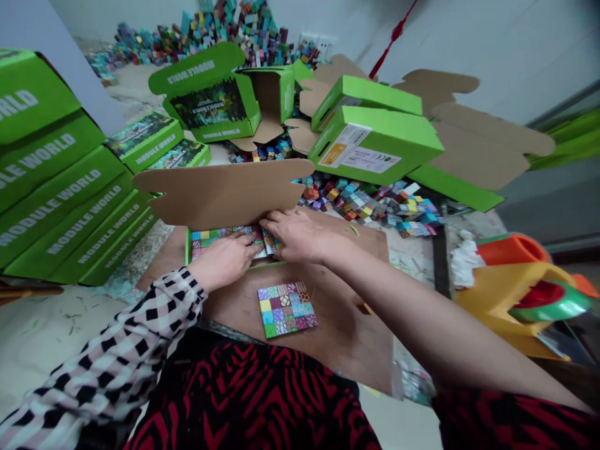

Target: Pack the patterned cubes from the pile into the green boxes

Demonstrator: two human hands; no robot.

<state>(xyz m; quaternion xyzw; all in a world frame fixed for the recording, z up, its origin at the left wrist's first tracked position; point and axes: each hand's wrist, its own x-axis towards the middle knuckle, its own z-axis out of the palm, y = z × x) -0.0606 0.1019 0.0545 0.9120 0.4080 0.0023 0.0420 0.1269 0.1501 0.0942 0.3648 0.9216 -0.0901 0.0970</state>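
Observation:
An open green box (188,247) lies in front of me, its brown cardboard lid (225,192) standing up at the back. Colourful patterned cubes (204,239) fill its left part in a flat layer. My left hand (230,257) rests on that layer with its fingers stretched out. At the box's right side, my right hand (296,236) has its fingers bent over a panel of small cubes (269,242), partly hidden by the hand. Outside the box, nearer to me, a square panel of patterned cubes (287,310) lies flat on the brown board (347,319).
Closed green boxes (70,194) are stacked at the left. More green boxes (375,144), some open (210,106), stand behind. Loose cubes (370,203) lie beyond the board, with a larger heap (225,31) against the wall. A yellow and orange plastic object (510,300) stands right.

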